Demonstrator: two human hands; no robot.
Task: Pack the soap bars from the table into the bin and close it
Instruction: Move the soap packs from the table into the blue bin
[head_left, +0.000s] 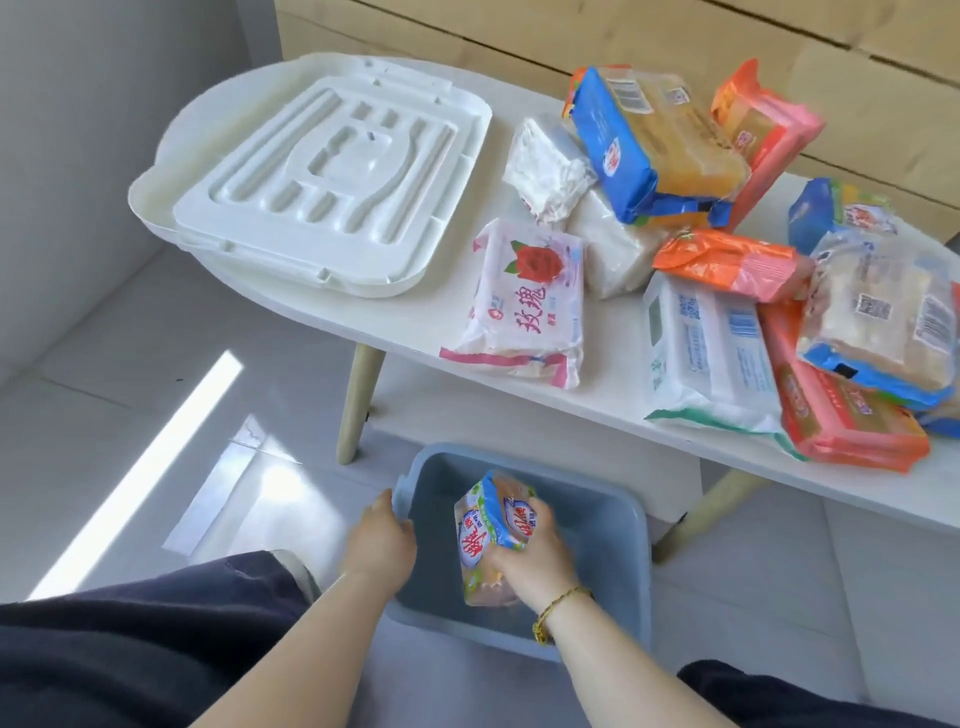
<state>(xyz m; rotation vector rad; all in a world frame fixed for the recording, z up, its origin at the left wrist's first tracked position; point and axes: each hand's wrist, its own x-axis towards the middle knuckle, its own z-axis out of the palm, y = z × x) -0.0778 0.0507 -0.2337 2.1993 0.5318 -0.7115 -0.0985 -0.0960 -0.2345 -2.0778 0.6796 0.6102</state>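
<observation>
A grey-blue bin (621, 525) stands on the floor below the white table (415, 332). My right hand (535, 558) grips a blue-and-green soap pack (493, 525) inside the bin's opening. My left hand (379, 545) holds the bin's left rim. The bin's white lid (322, 176) lies upside down on the table's left end. Several wrapped soap packs lie on the table: a rose-printed pink one (524, 301), a white one (706, 353), orange ones (727, 262), a blue one (654, 140).
The table has wooden legs (358, 405) just behind the bin. My dark trouser legs (130, 639) fill the bottom left and right. A wooden cabinet (779, 41) stands behind the table. Grey tiled floor lies to the left.
</observation>
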